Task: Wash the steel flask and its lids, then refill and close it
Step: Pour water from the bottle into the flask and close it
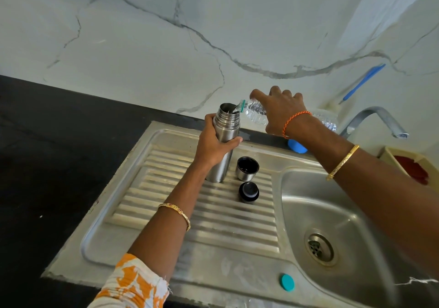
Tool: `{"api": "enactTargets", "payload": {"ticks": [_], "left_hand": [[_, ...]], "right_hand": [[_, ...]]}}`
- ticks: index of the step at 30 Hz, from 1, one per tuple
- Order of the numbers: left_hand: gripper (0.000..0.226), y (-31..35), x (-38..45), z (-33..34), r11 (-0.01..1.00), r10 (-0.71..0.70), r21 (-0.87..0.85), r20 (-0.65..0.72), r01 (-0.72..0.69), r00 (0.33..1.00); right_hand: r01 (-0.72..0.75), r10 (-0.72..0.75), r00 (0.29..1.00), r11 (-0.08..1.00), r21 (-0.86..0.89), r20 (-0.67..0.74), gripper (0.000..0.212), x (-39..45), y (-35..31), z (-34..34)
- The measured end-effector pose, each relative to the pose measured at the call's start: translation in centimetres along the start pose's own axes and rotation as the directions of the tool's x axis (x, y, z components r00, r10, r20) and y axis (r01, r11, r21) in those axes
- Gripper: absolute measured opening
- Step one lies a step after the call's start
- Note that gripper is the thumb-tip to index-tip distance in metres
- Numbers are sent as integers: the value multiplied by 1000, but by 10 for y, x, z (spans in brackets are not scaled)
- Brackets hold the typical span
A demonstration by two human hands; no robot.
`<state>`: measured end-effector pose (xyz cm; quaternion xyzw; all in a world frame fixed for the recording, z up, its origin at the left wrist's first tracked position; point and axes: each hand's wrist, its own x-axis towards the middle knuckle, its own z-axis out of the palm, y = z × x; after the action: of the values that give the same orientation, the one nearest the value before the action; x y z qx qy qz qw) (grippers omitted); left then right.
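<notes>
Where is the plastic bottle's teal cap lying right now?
In the head view, the teal cap lies flat on the steel sink's near rim, lower right of centre, between the ribbed drainboard and the basin, apart from both flask lids.

**Steel flask open on the drainboard, lids beside it**

Stood upright on the ridged drainboard: the steel flask (223, 141), brushed silver, mouth open, threaded neck bare. Gripped round its middle. Tipped over its mouth, neck down: a clear plastic bottle (255, 112) with a green collar. Just right of the flask, set mouth up: the steel cup lid (247, 168), dark inside. In front of that, close by: the black inner stopper (248, 192), standing on the ridges.
</notes>
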<state>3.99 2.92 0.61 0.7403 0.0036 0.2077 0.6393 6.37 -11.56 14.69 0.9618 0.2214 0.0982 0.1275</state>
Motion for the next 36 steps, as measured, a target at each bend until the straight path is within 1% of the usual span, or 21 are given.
{"api": "enactTargets", "payload": {"ticks": [36], "left_hand": [[72,-2,2,-1,1000,18,25,10,-18,1000]], "right_hand": [[-14,13,1000,999,-45,-13,74,1,-2,-3]]}}
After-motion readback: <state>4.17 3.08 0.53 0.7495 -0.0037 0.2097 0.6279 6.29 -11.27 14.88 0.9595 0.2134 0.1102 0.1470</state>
